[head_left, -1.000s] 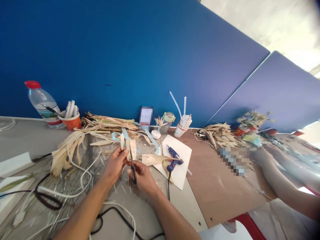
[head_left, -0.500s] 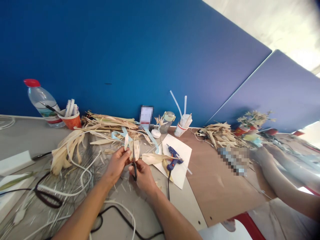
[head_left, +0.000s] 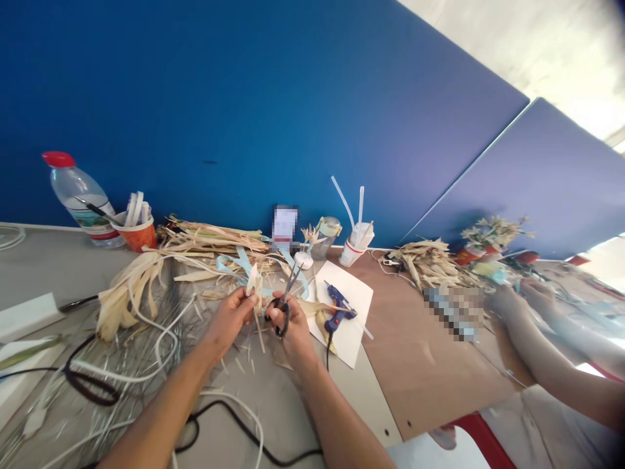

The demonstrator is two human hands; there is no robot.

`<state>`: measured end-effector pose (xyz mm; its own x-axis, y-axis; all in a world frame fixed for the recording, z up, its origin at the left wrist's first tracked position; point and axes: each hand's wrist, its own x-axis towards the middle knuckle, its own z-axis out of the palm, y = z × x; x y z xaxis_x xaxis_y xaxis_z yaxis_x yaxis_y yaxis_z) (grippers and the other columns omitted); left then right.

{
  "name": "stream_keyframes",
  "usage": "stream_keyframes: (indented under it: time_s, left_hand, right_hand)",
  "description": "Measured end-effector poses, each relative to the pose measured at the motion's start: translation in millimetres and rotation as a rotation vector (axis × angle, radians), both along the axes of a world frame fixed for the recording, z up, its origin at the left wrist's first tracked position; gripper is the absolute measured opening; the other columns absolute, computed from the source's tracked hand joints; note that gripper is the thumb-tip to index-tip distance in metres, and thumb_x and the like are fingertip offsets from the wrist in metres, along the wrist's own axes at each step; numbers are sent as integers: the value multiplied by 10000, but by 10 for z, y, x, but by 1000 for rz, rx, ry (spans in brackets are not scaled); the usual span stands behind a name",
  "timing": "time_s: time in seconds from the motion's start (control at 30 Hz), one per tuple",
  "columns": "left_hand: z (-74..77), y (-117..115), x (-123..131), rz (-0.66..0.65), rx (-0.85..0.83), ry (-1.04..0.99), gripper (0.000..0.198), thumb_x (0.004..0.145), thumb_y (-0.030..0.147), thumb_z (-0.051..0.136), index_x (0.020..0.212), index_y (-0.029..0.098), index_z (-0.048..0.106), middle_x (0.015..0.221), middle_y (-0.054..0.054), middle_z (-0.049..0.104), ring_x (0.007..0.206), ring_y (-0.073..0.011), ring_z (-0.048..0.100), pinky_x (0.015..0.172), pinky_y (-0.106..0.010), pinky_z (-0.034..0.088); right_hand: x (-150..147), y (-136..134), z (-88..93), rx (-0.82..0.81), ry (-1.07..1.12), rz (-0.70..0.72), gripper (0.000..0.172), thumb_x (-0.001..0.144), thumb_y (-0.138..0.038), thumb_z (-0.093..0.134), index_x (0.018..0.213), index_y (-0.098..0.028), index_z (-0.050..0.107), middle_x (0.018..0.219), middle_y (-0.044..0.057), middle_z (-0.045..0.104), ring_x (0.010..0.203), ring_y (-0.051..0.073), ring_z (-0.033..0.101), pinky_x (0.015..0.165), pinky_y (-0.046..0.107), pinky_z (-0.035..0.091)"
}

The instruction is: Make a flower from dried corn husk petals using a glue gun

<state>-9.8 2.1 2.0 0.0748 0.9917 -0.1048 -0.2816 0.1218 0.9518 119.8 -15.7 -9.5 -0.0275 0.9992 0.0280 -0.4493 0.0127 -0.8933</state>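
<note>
My left hand [head_left: 233, 318] is closed, pinching pale strips of dried corn husk [head_left: 254, 286] that point upward, with a thin strand hanging below. Just to the right, my right hand [head_left: 293, 329] grips a pair of scissors [head_left: 283, 311] by dark handles, its blades pointing up and slightly parted, away from the husk. Beyond the hands are a light blue ribbon [head_left: 239, 262] and a small husk flower on a white round base [head_left: 303, 260]. A blue glue gun [head_left: 338, 311] lies on a white sheet [head_left: 355, 332] beside my right hand.
A husk pile [head_left: 215, 238] lies along the blue partition [head_left: 219, 98]. At left stand a water bottle [head_left: 88, 205] and an orange cup [head_left: 139, 234], with white and black cables [head_left: 163, 339] in front. A straw cup [head_left: 352, 251] stands behind the sheet. At right, another person's arms [head_left: 541, 345] rest over the table.
The scissors have come away from the husk and moved right with my right hand, blades now parted. My left hand keeps the husk; a thin strand now hangs below it.
</note>
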Motion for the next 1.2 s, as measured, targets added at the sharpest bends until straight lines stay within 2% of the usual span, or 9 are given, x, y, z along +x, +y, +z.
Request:
stream_keyframes:
  time_s: [0.1,0.2,0.37,0.6,0.77,0.9,1.0,1.07,1.2]
  left_hand:
    - [9,-6,5,-85,25,61,247,683,390,668,740,171,569,536,66,444,455,-84,334,448,-205,250]
    - [88,-27,24,-130,22,126,244,633,386,697,705,171,604,516,59,453,444,-91,327,438,-209,229]
    - [186,-58,42,-203,49,174,220,601,375,714,655,177,635,499,51,448,450,-96,327,441,-210,229]
    - [49,12,-10,-1,54,161,266,655,423,677,699,171,601,553,53,453,464,-90,344,438,-205,262]
    - [45,32,-28,130,63,128,278,643,420,694,689,171,581,567,53,454,472,-89,364,435,-201,282]
    - [6,62,-59,217,54,75,263,662,409,687,705,171,582,565,53,460,467,-82,372,440,-199,277]
    - [-15,69,-56,187,47,-11,259,660,394,692,668,167,567,537,62,451,426,-62,330,427,-200,237]
    - [-4,51,-28,152,31,-38,264,637,389,708,685,156,595,560,48,504,415,-54,328,428,-205,238]
    - [30,-6,43,74,2,-32,323,618,394,717,810,138,668,686,-5,622,418,-52,339,432,-221,250]
  right_hand:
    - [34,44,0,-40,15,-70,383,635,-313,713,961,-200,548,665,-40,542,519,79,420,497,208,334]
    - [75,79,10,-49,22,-144,381,630,-314,710,957,-200,549,673,-38,543,522,81,442,506,214,355]
    - [153,97,34,-98,20,-154,356,602,-288,733,898,-190,563,617,-59,505,508,76,454,516,218,380]
    - [133,51,58,-65,-105,-142,334,591,-240,718,885,-178,573,601,-70,495,502,67,431,492,199,343]
    - [87,8,109,-38,-202,-108,309,588,-237,694,862,-181,561,586,-73,447,506,74,395,479,201,319]
    - [82,4,90,1,-243,-167,305,614,-242,665,885,-181,537,616,-63,446,515,74,377,487,206,318]
    - [97,14,55,64,-302,-321,297,654,-265,645,912,-184,522,640,-52,455,538,83,388,503,213,329]
    - [101,18,40,90,-338,-419,284,680,-277,629,924,-185,517,655,-44,461,562,92,407,520,218,343]
    - [64,1,45,103,-356,-496,278,702,-292,617,934,-187,503,671,-39,460,580,101,429,533,226,355]
